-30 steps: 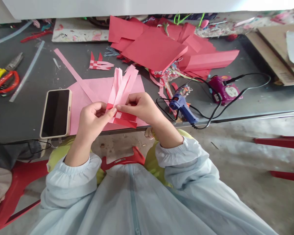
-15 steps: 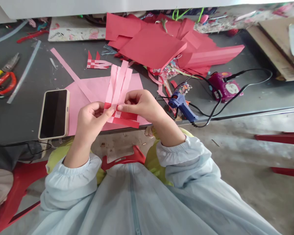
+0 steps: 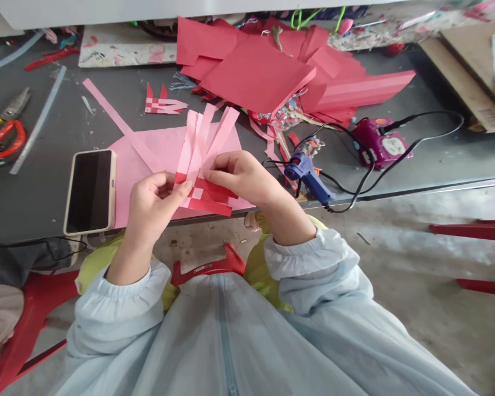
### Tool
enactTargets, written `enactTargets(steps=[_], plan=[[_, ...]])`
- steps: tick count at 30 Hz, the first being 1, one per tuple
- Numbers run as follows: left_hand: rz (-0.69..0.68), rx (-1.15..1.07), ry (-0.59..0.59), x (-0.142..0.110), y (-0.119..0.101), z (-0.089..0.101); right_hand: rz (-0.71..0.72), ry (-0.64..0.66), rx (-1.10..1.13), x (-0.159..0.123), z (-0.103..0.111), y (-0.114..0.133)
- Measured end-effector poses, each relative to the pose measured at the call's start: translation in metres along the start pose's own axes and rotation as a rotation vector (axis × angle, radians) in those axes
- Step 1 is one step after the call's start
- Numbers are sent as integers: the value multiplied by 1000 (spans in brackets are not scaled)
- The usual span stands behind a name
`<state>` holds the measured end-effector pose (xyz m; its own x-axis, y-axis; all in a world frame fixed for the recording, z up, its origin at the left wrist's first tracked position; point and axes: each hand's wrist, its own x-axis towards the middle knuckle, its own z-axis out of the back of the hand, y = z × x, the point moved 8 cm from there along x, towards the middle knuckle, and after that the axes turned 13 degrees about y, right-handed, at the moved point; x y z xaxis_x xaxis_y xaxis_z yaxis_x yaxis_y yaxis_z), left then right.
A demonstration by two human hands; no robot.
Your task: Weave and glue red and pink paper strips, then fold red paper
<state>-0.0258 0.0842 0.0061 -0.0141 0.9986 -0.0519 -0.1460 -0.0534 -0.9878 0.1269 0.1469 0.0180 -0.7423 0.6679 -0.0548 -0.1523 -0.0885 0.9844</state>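
Note:
Between my two hands is a woven piece of red and pink paper strips (image 3: pixel 197 193), held above a pink paper sheet (image 3: pixel 134 195). My left hand (image 3: pixel 154 201) is closed on its left edge, thumb on top. With thumb and bent fingers, my right hand (image 3: pixel 241 176) pinches a pink paper strip (image 3: pixel 220 137), which leans right, apart from the other upright strips. Red strips run crosswise below, their right ends loose. A smaller woven red and pink paper piece (image 3: pixel 163 104) lies farther back, and a loose pink strip (image 3: pixel 115 121) stretches across the sheet's left corner.
A phone (image 3: pixel 89 192) lies left of my hands, with orange-handled scissors (image 3: pixel 4 140) beyond. Red paper sheets (image 3: pixel 256 74) are heaped at the back. To the right are a blue glue gun (image 3: pixel 309 177), its black cord, a purple box (image 3: pixel 381 144) and cardboard (image 3: pixel 470 77).
The right-hand pink strip has swung out to the right, away from the others. My right hand has shifted slightly right with it. My left hand keeps its hold.

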Motion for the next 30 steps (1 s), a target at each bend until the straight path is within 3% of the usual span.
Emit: enactTargets(steps=[21,30], plan=[[-22,26,-4,-1,-4,-2,-44,88,132,1,-6,-9],[-34,32,10,-1,-1,-4,-56,43,151,3,-7,-13]])
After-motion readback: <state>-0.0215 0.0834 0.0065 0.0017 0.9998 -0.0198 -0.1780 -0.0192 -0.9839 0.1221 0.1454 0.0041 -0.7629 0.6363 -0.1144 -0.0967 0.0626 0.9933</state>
